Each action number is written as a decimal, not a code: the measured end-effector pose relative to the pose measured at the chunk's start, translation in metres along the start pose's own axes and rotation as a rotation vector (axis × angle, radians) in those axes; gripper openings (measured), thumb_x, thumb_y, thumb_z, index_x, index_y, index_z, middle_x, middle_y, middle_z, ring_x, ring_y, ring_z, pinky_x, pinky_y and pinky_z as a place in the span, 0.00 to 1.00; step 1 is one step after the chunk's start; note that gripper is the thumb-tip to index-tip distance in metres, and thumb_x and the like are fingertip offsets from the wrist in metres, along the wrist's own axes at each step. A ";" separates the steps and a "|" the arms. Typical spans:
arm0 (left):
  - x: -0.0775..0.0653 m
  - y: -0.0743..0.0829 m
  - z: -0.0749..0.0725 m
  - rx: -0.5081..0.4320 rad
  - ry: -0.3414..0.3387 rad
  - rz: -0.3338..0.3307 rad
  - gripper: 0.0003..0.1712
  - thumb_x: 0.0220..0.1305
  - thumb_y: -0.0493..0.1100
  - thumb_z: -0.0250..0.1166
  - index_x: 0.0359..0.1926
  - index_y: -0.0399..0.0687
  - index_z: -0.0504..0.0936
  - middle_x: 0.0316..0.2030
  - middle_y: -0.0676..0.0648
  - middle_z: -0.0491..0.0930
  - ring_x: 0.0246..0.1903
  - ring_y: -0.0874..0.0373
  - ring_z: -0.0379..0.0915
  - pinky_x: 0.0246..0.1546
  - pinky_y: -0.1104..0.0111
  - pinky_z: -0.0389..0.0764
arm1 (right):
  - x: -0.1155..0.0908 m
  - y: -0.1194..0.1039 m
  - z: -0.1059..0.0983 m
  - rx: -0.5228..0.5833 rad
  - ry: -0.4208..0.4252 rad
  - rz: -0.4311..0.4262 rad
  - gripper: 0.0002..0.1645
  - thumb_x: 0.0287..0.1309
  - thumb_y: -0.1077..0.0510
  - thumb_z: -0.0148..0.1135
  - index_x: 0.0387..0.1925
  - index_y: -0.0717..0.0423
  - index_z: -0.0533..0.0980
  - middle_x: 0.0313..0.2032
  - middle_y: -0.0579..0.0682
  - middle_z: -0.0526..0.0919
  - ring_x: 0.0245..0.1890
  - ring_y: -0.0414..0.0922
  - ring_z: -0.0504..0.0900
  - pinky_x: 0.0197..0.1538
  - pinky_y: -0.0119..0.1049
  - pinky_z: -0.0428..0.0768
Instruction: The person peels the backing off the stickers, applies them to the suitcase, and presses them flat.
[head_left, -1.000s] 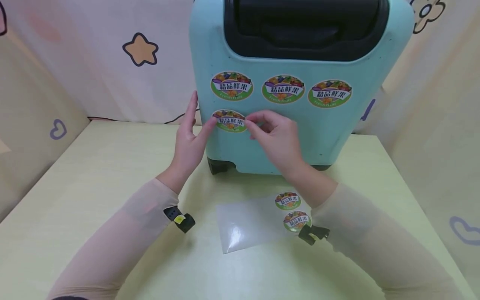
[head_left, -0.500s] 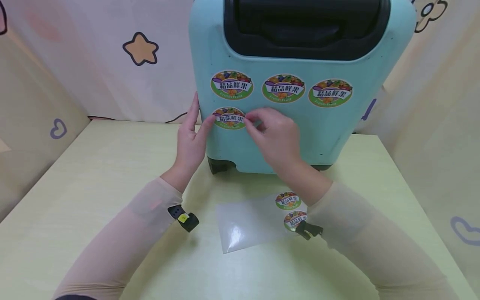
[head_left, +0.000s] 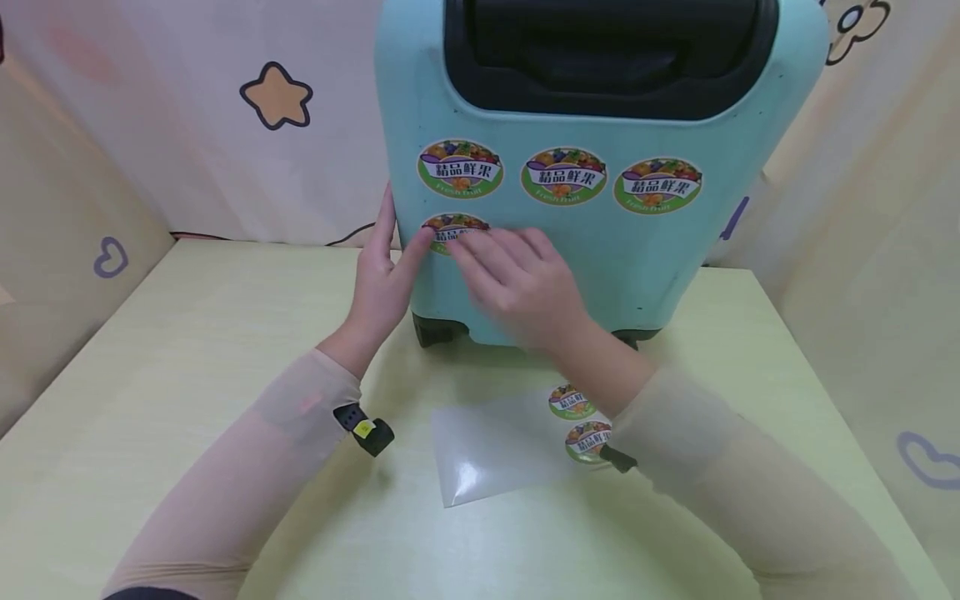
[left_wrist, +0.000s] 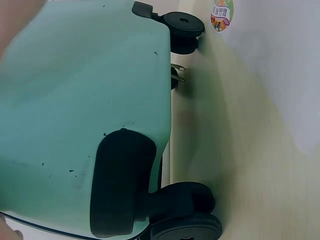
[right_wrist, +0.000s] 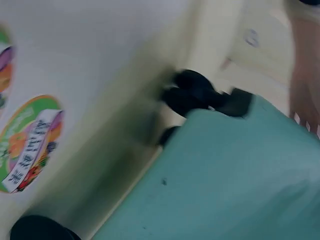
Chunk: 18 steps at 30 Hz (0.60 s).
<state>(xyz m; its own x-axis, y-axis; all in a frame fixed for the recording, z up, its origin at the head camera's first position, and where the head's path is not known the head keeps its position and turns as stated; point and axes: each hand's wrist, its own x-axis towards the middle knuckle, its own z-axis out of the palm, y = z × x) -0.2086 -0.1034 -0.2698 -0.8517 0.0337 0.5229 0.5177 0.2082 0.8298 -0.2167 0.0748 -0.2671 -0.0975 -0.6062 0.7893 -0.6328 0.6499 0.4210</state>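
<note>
A turquoise suitcase [head_left: 615, 258] with a black handle recess stands upright on the table. Three oval fruit stickers run in a row across it, the left one [head_left: 461, 169] above a fourth sticker [head_left: 454, 223]. My right hand [head_left: 525, 287] lies over the right part of that fourth sticker, its fingers extended and touching it. At the suitcase's left edge, my left hand [head_left: 378, 279] rests with fingers along the side and thumb at the sticker's left end. In the left wrist view the suitcase's lower corner and black wheels [left_wrist: 182, 215] show; the fingers are mostly out of sight.
A clear sticker sheet [head_left: 495, 450] lies on the table [head_left: 225, 375] before the suitcase, with two oval stickers [head_left: 588, 440] at its right end, partly under my right forearm. Patterned curtains [head_left: 187, 108] hang behind and at both sides.
My right hand has gone from pinching the fourth sticker's right edge to lying across it with fingers extended, moving left. The left hand stays at the suitcase edge.
</note>
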 end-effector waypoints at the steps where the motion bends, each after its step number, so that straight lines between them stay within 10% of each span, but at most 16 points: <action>1: 0.000 -0.001 0.000 -0.006 -0.006 0.019 0.55 0.55 0.73 0.49 0.73 0.44 0.44 0.71 0.47 0.51 0.67 0.66 0.46 0.63 0.63 0.58 | -0.002 -0.002 0.003 -0.026 -0.041 -0.047 0.19 0.61 0.61 0.53 0.53 0.58 0.76 0.51 0.53 0.79 0.50 0.49 0.76 0.51 0.46 0.72; 8: 0.000 -0.006 0.002 -0.041 -0.010 0.080 0.50 0.60 0.67 0.50 0.72 0.42 0.46 0.70 0.45 0.53 0.67 0.67 0.48 0.62 0.65 0.60 | -0.012 -0.007 0.011 -0.178 -0.359 -0.066 0.33 0.66 0.52 0.47 0.70 0.54 0.55 0.70 0.47 0.56 0.70 0.44 0.50 0.67 0.51 0.47; 18: 0.000 -0.010 0.002 -0.102 0.050 0.040 0.39 0.67 0.53 0.54 0.71 0.44 0.51 0.67 0.47 0.59 0.65 0.62 0.54 0.61 0.62 0.62 | -0.020 0.000 0.003 -0.175 -0.314 0.077 0.37 0.63 0.46 0.54 0.68 0.57 0.58 0.68 0.51 0.59 0.68 0.46 0.55 0.66 0.55 0.47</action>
<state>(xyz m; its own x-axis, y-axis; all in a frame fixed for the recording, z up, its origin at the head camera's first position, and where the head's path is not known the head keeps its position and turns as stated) -0.2141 -0.1031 -0.2785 -0.8264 -0.0093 0.5630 0.5589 0.1074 0.8222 -0.2171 0.0857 -0.2835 -0.3876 -0.6460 0.6576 -0.4760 0.7511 0.4574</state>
